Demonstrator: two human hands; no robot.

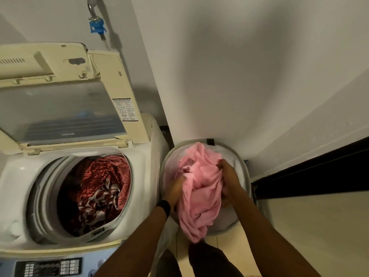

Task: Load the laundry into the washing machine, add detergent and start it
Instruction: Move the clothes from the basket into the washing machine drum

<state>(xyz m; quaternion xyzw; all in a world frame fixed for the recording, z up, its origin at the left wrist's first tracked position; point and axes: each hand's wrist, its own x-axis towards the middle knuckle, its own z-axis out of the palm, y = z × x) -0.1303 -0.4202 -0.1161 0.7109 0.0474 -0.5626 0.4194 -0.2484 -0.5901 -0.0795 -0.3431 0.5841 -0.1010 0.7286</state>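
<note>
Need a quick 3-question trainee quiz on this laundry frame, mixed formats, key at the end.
1. True or false: the washing machine lid is closed.
2. Which item do both hands grip?
A. pink cloth
B. red patterned fabric
C. blue tap fitting
3. Fill in: the pink cloth sits in the white ____ beside the machine.

Key:
1. False; the lid stands open, with the red patterned fabric already in the drum.
2. A; the left hand and right hand both hold it.
3. Basket.
</note>
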